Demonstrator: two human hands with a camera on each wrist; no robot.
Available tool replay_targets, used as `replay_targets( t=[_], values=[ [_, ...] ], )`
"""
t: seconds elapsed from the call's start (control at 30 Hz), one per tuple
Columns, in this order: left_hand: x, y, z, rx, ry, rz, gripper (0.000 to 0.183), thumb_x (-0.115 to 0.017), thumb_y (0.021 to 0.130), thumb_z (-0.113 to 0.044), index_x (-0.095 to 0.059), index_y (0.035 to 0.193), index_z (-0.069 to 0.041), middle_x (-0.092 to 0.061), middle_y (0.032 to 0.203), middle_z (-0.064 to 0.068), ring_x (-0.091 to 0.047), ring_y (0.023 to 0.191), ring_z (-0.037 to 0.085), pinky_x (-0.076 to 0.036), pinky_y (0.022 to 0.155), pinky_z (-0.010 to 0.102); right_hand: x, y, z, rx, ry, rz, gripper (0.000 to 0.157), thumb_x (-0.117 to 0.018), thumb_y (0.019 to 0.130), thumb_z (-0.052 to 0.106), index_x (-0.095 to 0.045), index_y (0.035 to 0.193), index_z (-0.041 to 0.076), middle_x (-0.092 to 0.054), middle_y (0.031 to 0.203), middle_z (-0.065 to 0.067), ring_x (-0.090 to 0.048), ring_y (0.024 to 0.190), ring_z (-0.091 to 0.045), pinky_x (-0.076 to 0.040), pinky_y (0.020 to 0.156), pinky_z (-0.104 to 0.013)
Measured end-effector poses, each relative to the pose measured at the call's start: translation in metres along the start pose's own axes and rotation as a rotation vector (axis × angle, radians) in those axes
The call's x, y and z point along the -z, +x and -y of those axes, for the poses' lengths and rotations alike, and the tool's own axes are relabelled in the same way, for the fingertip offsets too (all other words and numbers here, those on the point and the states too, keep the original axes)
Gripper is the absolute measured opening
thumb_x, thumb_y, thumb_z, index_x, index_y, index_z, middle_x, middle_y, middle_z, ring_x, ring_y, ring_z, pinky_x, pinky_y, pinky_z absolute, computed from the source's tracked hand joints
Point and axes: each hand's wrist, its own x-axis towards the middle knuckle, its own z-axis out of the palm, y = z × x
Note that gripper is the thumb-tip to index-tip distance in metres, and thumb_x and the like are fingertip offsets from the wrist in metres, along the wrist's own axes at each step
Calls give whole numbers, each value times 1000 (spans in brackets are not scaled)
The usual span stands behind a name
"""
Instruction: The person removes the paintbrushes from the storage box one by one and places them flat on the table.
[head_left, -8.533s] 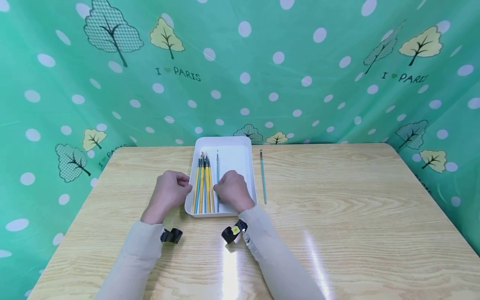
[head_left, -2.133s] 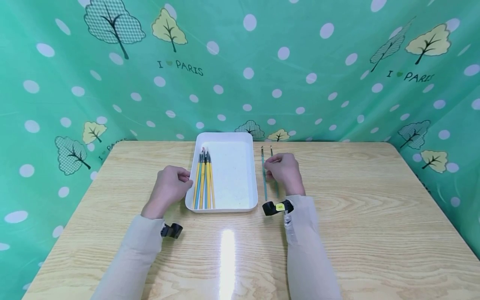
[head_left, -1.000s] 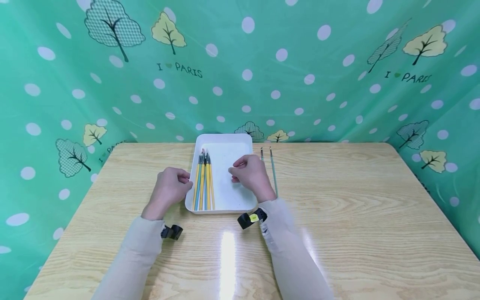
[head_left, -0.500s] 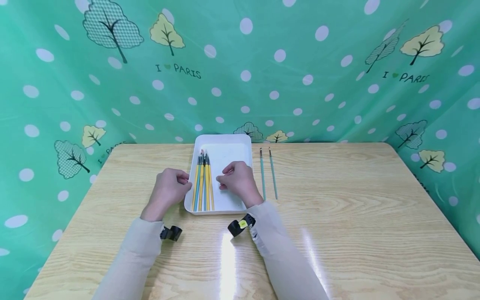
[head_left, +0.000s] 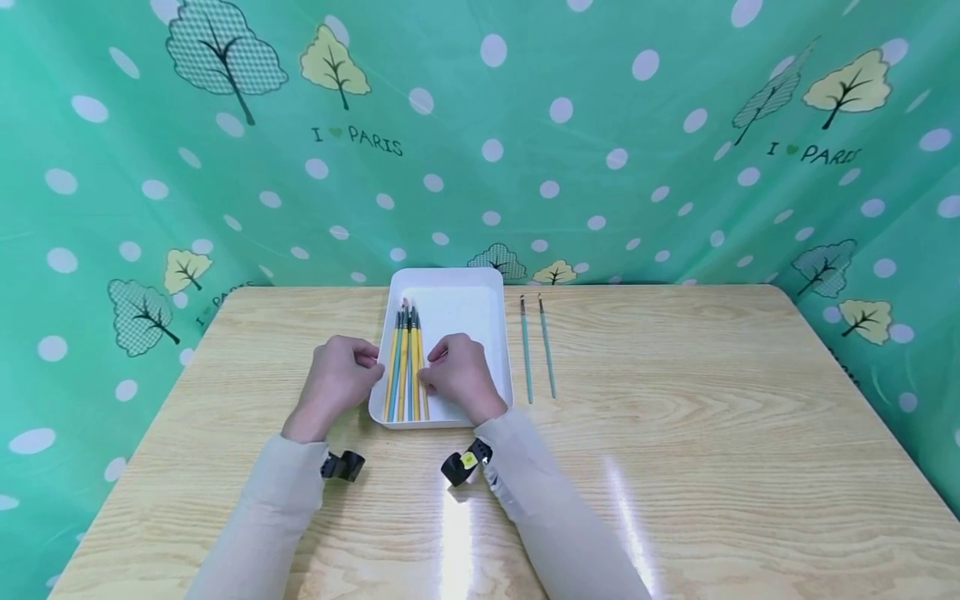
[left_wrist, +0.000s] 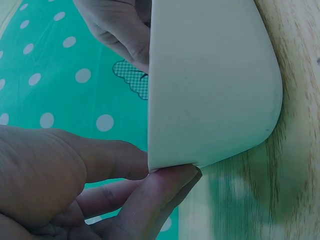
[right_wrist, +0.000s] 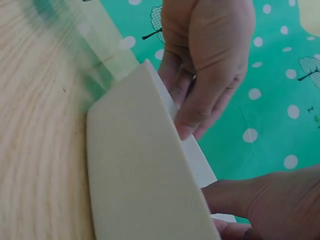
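My left hand (head_left: 341, 379) pinches the left rim of a white tray (head_left: 495, 350); in the left wrist view its thumb and fingers (left_wrist: 170, 195) meet at the tray's wall. Inside the tray, several yellow and blue paintbrushes (head_left: 405, 362) lie side by side along the left, bristles toward the back. My right hand (head_left: 461, 375) reaches into the tray, its fingertips at the rightmost yellow paintbrush (head_left: 421, 354). Whether they grip it is unclear. In the right wrist view the tray's near wall (right_wrist: 135, 165) hides the right fingertips.
Two teal paintbrushes, a left one (head_left: 527, 358) and a right one (head_left: 548, 354), lie on the wooden table (head_left: 712, 417) right of the tray. A green patterned cloth (head_left: 600, 167) hangs behind the table's back edge.
A teal paintbrush went from inside the tray to the table, beside another. Then my right hand came back left, over the tray, to the yellow paintbrushes. My left hand stays at the rim.
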Motion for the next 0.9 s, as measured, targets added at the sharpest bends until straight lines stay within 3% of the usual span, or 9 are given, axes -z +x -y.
replay_targets(
  t=[0.23,0.43,0.63,0.9],
  values=[
    [0,-1,0,7,-8,2,28,-65,95,-9,-70,118,5,-73,104,19,-69,91,26,-57,73,30,-7,-2,0,16,-58,-32,16,-79,86,8,-68,96,2,-66,71,-3,-64,56,-11,-48,52,-19],
    [0,-2,0,7,-4,1,27,-66,95,-9,-70,118,5,-73,104,19,-69,91,26,-58,73,30,-5,-4,-2,27,-160,-94,18,-81,84,12,-69,93,5,-64,80,-4,-60,71,-16,-46,58,-22],
    [0,-1,1,10,1,1,28,-65,94,-9,-70,117,5,-73,104,19,-69,91,26,-58,74,31,-6,-6,-1,29,-190,-130,22,-85,79,12,-68,92,5,-66,90,-7,-60,78,-21,-47,62,-26],
    [-1,-1,0,12,3,0,27,-66,94,-9,-71,117,5,-73,104,19,-69,91,26,-58,74,31,-6,-9,1,11,-287,-166,22,-84,76,10,-64,68,10,-64,72,-5,-58,63,-20,-46,52,-30]
  ],
)
